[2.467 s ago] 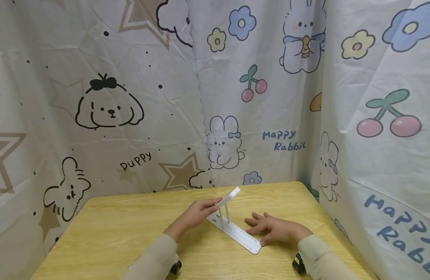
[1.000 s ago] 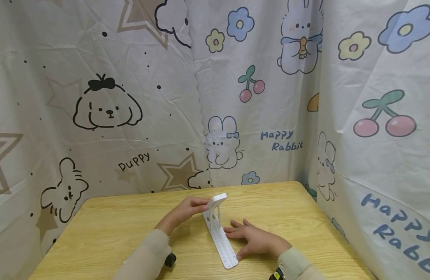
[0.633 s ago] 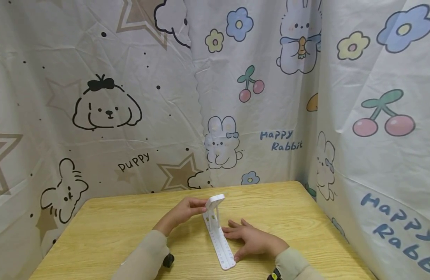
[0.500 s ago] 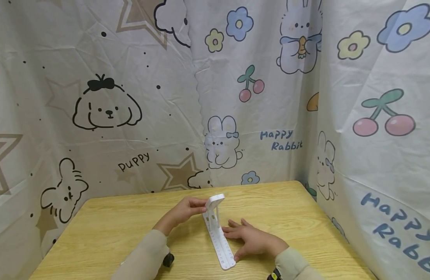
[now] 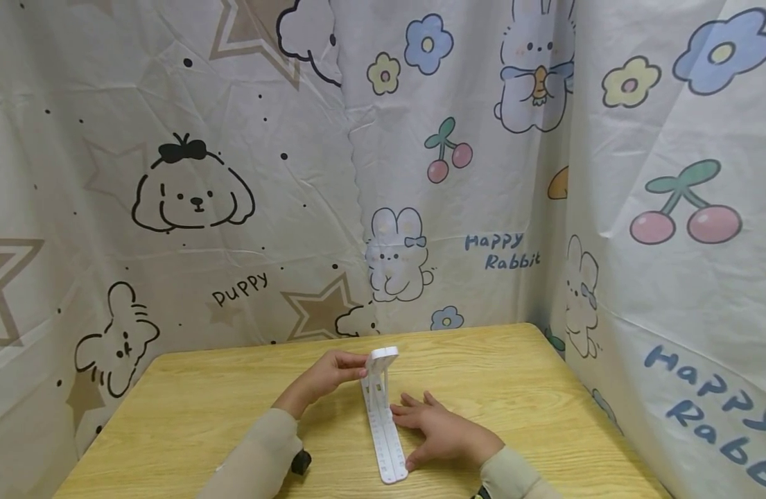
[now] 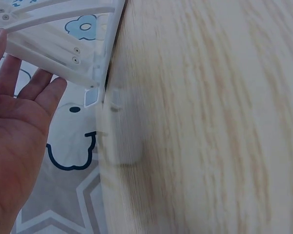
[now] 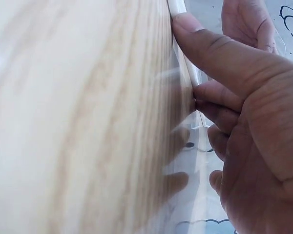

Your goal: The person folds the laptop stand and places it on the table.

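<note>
A white plastic folding stand (image 5: 385, 443) stands on the wooden table, its long slotted base lengthwise to me and its upper panel raised on thin struts. My left hand (image 5: 323, 380) holds the raised panel by its left edge. In the left wrist view the thumb lies over a white bar of the stand (image 6: 49, 62) and the fingers are behind it. To the right of the base is my right hand (image 5: 448, 431), fingers spread. Its thumb and forefinger touch the base's right edge in the right wrist view, where the stand (image 7: 176, 6) shows only as a thin strip.
The light wood table (image 5: 214, 395) extends to both sides and behind the stand. A cloth curtain (image 5: 320, 173) with cartoon prints hangs along the back and right. Black camera mounts sit at the wrists, the left mount (image 5: 301, 462) by the sleeve.
The stand has turned on the table, its near end swinging left until it points almost straight at me. My right hand has followed it leftward; my left hand keeps its hold, shifted slightly left.
</note>
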Available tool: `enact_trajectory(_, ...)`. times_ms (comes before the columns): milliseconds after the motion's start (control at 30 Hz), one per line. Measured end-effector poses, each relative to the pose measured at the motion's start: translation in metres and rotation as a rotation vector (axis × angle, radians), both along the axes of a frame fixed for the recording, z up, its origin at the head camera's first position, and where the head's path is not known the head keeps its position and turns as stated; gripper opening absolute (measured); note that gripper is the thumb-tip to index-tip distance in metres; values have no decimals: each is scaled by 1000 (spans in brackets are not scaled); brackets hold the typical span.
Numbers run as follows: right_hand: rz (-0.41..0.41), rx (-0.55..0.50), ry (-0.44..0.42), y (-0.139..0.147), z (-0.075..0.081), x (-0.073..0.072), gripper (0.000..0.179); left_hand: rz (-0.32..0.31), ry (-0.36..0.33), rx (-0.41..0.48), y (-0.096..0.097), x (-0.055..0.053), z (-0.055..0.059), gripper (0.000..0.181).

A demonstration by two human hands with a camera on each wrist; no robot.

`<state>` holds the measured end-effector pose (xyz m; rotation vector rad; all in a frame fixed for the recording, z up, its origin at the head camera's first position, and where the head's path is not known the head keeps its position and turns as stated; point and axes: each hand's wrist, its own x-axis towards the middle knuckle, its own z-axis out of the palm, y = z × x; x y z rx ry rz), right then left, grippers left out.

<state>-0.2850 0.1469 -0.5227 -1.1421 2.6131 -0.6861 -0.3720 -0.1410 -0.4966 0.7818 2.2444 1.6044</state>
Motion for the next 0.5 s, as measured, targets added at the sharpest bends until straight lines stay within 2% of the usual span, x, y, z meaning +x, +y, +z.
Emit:
enact_trajectory(200, -32, -33, -28, -1, 0, -1, 86, -4, 9, -9, -3, 4, 1, 36)
enact_trajectory(400, -150, -48, -62, -4, 5, -11, 81, -23, 35, -21, -2, 11, 4, 38)
enact_trajectory(500, -200, -79, -82, -7, 9, -19, 78, -4, 45, -17, 1, 15, 5, 37)
